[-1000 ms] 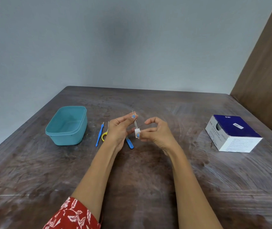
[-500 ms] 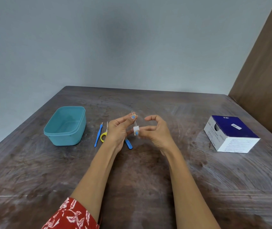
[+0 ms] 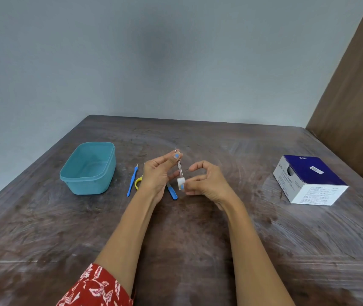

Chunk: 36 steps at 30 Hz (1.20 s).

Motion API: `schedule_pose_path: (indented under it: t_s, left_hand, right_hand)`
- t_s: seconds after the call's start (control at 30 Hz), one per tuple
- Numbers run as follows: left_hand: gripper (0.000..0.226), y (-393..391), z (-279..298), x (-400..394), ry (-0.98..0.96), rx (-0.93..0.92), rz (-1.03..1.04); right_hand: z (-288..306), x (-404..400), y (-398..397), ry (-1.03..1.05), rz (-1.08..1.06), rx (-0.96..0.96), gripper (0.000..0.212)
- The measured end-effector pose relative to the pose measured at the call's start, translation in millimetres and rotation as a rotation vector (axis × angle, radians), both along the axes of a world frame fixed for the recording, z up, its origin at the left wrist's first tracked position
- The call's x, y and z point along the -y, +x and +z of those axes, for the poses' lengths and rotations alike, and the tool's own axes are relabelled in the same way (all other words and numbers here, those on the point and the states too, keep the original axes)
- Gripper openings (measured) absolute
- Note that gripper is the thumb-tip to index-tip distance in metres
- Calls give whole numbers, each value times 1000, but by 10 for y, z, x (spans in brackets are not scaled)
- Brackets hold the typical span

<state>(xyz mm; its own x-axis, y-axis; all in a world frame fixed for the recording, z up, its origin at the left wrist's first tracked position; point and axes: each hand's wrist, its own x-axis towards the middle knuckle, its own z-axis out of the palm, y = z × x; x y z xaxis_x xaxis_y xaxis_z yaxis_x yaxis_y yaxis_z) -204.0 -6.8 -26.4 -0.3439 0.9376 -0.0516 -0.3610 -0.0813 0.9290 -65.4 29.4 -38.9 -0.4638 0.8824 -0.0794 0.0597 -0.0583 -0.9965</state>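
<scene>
The small white pad [image 3: 181,183] now sits lower along the thin metal tool [image 3: 178,166] than it did half a second ago, close to the tool's bottom end, and both hands have barely shifted over the table [image 3: 198,250].

From the head camera, the left hand [image 3: 156,175] holds the metal tool nearly upright, its tip leaning slightly away. The thumb is pressed against the upper shaft and the fingers are curled behind it. The right hand [image 3: 207,182] pinches the white pad between thumb and fingertips, right against the lower part of the tool, with the forefinger arched above. Tool and pad are held up off the table, about mid-table.

Just left of the left hand lie a slim blue-handled pick [image 3: 132,182] and scissors with a yellow loop [image 3: 138,183]; another blue handle [image 3: 173,192] lies under the hands. A teal tub [image 3: 88,184] stands further left, and a blue-and-white carton [image 3: 308,184] stands well apart on the right. A red patterned sleeve [image 3: 96,286] shows at the bottom edge.
</scene>
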Motion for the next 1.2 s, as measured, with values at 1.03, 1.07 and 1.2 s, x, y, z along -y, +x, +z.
schedule_pose_path:
  t_s: [1.03, 1.07, 1.2]
  left_hand:
    - [8, -25, -117, -87, 37, -146, -78]
    - [8, -19, -123, -89, 37, -152, -85]
    - [6, -31, -134, -101, 35, -133, -63]
  right_hand:
    - [10, -31, 25, 72, -141, -138, 46]
    - [14, -37, 31, 75, -148, -163, 47]
    - [-9, -33, 39, -4, -76, -107, 44]
